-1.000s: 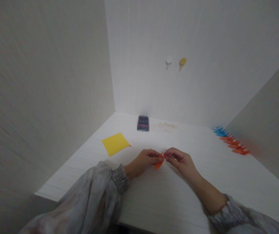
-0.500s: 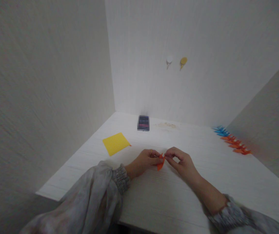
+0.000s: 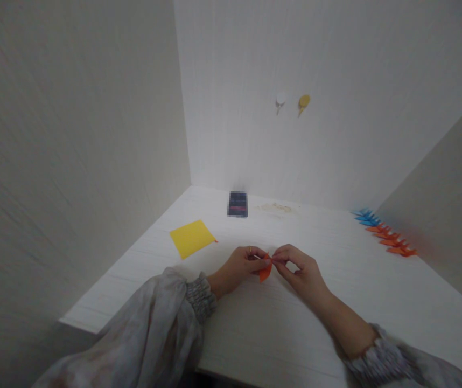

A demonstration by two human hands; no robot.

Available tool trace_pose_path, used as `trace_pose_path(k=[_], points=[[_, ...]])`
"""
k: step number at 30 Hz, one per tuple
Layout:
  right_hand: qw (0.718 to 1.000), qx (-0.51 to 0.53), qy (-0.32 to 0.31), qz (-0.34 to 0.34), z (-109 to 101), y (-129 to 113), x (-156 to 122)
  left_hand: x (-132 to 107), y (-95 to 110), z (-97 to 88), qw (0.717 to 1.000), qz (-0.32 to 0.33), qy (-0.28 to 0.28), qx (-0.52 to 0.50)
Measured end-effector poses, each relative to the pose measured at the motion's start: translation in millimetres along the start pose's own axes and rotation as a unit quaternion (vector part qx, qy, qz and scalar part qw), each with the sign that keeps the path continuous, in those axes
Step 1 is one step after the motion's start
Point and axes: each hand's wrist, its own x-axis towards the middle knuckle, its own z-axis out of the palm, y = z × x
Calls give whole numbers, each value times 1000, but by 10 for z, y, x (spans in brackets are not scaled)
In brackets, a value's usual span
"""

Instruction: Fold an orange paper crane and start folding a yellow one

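Note:
A small folded piece of orange paper (image 3: 265, 272) is held just above the white table in front of me. My left hand (image 3: 245, 265) is closed on it from the left, thumb in front, a ring on one finger. At the paper's right edge, thumb and forefinger of my right hand (image 3: 299, 267) pinch a small tip of it. My fingers hide part of the folds. Left of my hands lies a stack of square yellow paper (image 3: 193, 238), with a bit of orange (image 3: 216, 241) at its right corner.
Folded orange paper cranes (image 3: 392, 241) and blue ones (image 3: 366, 217) stand in a row along the right wall. A dark, pixelated object (image 3: 237, 205) is by the back wall. A white hook (image 3: 280, 101) and a gold hook (image 3: 304, 101) are on that wall.
The fingertips of my right hand have closed in slightly on the orange paper's tip. Otherwise both hands and the things on the table keep their places.

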Motion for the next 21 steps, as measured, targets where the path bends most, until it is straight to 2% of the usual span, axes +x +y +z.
trace_pose_path(k=[14,21], points=[[993,-114,12,-40,23,-12,-40,-7,54,26,1000,4,4,4],[991,-129,15,-43,27,-20,-32,1,36,21,1000,0,8,10]])
